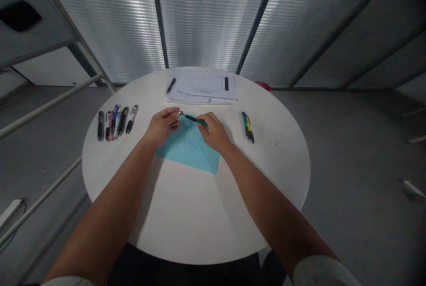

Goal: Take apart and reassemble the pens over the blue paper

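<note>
Above a blue sheet of paper with handwriting on it, my two hands meet around a green pen with a black grip. My right hand is closed on the pen's green barrel. The pen lies slanted, its grip end toward my left hand. Between thumb and fingertips, my left hand pinches a small silvery piece right at that end. It looks like the pen's tip; whether it is apart from the pen I cannot tell.
Several pens lie in a row on the left of the round white table. Green and yellow pens lie together on the right. Printed papers with a black pen on them are at the back. White rails stand left.
</note>
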A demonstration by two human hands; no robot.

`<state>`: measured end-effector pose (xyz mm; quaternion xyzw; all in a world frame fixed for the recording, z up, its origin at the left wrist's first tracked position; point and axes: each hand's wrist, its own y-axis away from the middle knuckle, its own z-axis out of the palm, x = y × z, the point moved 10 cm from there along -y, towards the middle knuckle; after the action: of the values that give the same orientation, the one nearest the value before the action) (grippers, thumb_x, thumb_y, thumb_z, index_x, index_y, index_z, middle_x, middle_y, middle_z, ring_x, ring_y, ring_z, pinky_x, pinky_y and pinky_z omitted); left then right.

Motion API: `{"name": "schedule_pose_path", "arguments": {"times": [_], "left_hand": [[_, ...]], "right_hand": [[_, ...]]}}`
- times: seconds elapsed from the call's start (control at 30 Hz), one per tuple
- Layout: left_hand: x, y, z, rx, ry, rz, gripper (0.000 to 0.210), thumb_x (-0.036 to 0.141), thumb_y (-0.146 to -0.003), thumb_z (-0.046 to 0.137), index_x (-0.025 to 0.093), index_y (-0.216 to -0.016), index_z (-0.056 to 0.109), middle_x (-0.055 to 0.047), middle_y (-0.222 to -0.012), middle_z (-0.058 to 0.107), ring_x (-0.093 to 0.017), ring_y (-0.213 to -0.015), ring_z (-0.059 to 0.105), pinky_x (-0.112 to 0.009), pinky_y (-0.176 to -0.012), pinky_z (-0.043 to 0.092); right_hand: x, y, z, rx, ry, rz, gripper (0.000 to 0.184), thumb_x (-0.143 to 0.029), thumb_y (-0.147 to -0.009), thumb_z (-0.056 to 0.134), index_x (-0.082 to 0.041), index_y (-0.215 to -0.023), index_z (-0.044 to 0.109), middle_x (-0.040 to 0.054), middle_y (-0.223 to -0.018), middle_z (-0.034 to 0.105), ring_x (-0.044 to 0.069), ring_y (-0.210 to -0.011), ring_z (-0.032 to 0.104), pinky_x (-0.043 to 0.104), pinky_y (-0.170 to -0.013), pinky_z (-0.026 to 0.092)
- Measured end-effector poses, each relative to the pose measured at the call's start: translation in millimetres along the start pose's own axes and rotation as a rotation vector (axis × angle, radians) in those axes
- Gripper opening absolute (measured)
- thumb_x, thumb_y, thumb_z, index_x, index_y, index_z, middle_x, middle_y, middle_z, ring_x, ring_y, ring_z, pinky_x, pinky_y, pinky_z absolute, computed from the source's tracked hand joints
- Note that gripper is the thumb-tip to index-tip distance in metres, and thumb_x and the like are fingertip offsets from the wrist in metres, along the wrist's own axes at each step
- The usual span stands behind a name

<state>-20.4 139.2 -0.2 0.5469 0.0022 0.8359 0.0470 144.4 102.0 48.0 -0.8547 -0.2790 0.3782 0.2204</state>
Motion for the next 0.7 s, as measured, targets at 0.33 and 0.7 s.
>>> {"name": "schedule_pose_path", "arguments": {"times": [0.33,0.7], "left_hand": [[0.1,0.9,0.2,-0.016,0.019,-0.01,0.031,0.02,-0.064,0.081,0.018,-0.093,0.07,-0.003,-0.092,0.068,-0.007,-0.061,0.054,-0.024,-0.059,0.046],[-2.1,1.2,0.7,-0.007,0.013,-0.029,0.029,0.021,-0.064,0.081,0.017,-0.091,0.07,-0.004,-0.092,0.069,-0.007,-0.059,0.054,-0.024,-0.058,0.046]], "right_hand": [[0.0,0.7,2.3,-0.021,0.042,-0.011,0.027,-0.029,-0.098,0.04,-0.021,-0.114,0.06,0.0082,-0.106,0.062,0.02,-0.102,0.059,0.034,-0.094,0.048],[0.6,2.5,3.8,-0.057,0.061,0.023,0.031,-0.032,-0.1,0.038,-0.023,-0.118,0.061,0.0075,-0.107,0.062,0.019,-0.102,0.059,0.034,-0.092,0.048]]}}
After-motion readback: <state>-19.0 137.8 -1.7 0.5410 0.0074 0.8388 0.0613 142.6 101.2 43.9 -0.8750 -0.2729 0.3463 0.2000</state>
